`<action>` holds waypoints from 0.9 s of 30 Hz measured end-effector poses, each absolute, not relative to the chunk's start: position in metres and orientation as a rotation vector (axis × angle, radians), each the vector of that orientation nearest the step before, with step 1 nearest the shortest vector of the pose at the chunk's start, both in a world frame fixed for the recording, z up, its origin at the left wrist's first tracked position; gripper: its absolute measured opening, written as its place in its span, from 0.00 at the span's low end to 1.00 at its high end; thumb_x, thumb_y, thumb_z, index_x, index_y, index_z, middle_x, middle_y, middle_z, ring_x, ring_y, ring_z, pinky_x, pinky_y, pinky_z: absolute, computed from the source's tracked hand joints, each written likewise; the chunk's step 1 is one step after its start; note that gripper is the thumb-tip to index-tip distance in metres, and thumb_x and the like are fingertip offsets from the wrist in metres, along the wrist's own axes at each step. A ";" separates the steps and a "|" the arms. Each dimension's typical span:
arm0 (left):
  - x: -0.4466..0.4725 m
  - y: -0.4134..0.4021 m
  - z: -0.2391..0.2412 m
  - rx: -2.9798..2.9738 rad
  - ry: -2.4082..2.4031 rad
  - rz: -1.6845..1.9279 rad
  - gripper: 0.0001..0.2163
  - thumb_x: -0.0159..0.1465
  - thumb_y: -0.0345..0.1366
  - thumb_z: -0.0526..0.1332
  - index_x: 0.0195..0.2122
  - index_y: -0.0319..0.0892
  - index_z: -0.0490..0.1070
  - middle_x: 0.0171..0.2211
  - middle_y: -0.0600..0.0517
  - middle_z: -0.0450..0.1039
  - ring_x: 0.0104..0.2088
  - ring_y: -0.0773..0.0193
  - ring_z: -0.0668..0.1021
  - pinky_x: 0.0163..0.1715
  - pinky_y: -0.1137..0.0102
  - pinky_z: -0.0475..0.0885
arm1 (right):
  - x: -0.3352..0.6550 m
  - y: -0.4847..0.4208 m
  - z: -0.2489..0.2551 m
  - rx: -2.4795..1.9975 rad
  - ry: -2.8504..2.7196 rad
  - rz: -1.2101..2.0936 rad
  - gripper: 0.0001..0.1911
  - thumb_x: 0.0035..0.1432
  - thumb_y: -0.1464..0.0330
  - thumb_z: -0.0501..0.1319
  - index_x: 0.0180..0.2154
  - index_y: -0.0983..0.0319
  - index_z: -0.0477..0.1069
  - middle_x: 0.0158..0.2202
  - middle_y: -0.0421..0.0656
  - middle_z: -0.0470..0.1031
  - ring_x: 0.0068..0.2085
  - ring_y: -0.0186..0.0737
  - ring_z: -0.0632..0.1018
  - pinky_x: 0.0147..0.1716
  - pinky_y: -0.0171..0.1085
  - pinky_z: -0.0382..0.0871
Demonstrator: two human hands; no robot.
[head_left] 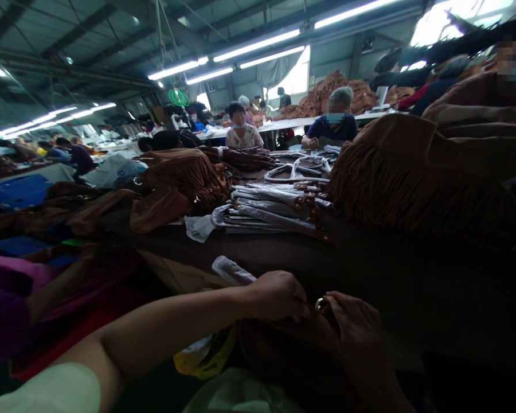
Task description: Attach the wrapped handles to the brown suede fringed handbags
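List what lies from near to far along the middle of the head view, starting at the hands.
Left hand and right hand at a small gold metal ring → white wrapped strap end → stack of plastic-wrapped brown straps → seated worker in blue.

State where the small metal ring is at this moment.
In the head view, the metal ring sits low, right of centre, between the left hand and right hand, on the brown bag.

Left arm (163, 330): bare from a short, pale sleeve (43, 393), seen at the lower-left corner. Left hand (279, 295) and right hand (355, 338): uncovered; no gloves are worn, and the right sleeve is not shown.
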State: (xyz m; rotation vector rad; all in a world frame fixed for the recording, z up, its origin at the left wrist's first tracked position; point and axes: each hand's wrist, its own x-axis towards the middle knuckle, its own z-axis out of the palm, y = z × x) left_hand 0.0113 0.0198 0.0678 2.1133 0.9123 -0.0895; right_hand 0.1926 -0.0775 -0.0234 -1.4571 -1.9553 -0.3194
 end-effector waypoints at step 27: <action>0.018 0.015 0.057 1.981 0.989 0.082 0.12 0.58 0.43 0.60 0.32 0.42 0.78 0.24 0.55 0.74 0.23 0.71 0.70 0.22 0.77 0.58 | 0.202 -0.058 -0.012 -1.620 -2.000 0.043 0.14 0.50 0.64 0.65 0.39 0.60 0.69 0.42 0.46 0.73 0.43 0.48 0.72 0.40 0.44 0.61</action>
